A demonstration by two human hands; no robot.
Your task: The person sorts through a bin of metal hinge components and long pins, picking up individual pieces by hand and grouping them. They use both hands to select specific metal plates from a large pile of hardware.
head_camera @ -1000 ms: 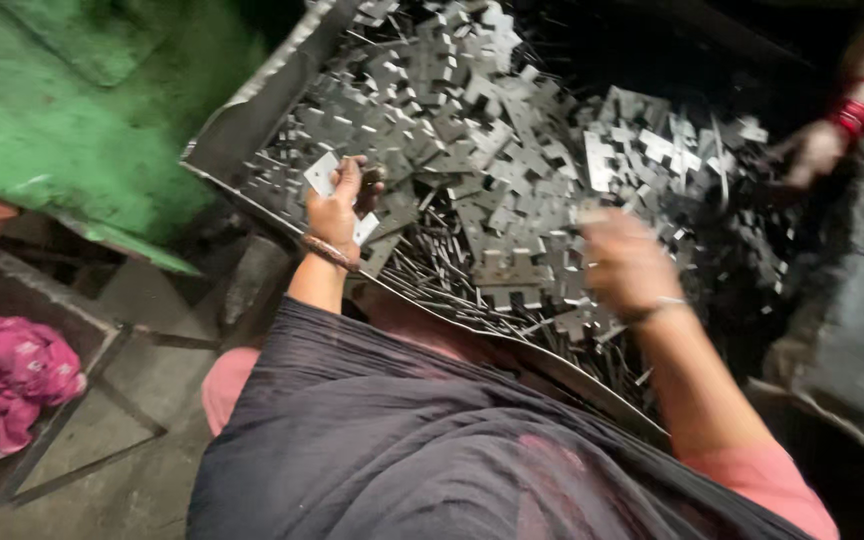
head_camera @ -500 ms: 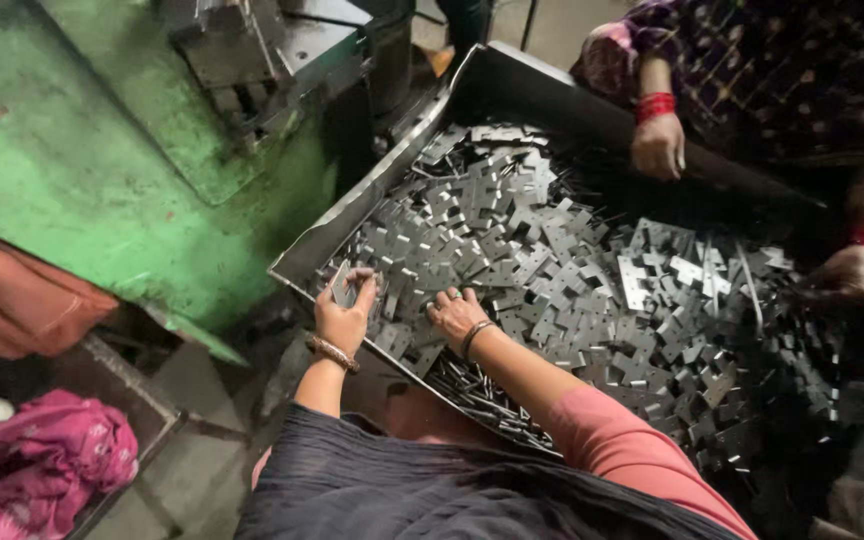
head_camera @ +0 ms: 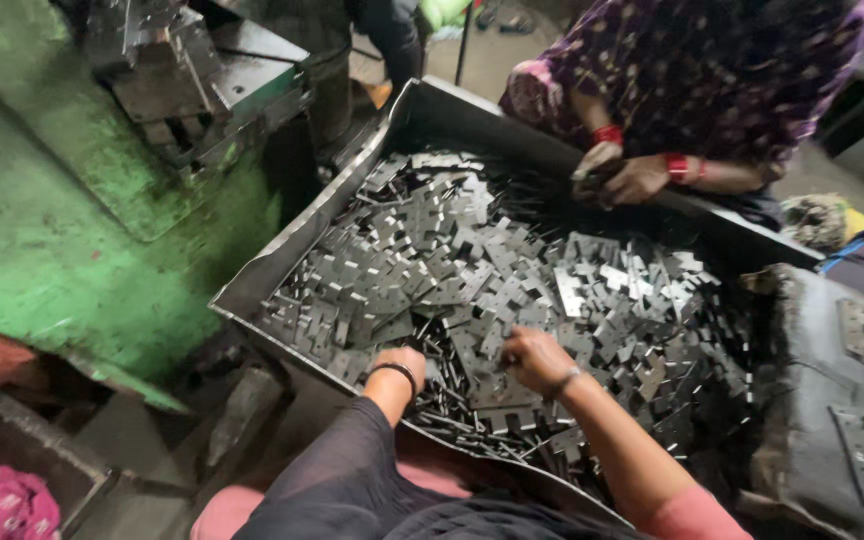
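Two hands, left hand (head_camera: 404, 362), right hand (head_camera: 532, 358), in one tray (head_camera: 282, 262); metal stampings (head_camera: 452, 262) uncountable.

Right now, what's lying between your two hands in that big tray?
In the head view, flat grey metal pieces from the pile fill the stretch between the left hand and right hand, inside the metal tray.

The one view comes from a camera on the person's head, tilted steeply down and forward. It sits close above the left hand (head_camera: 399, 362) and right hand (head_camera: 532, 356), low in the middle of the frame, over the near rim of a metal tray (head_camera: 252, 292) that runs diagonally across the centre. A green machine (head_camera: 72, 230) fills the left side, and a co-worker's hands (head_camera: 620, 175) show at the upper right.
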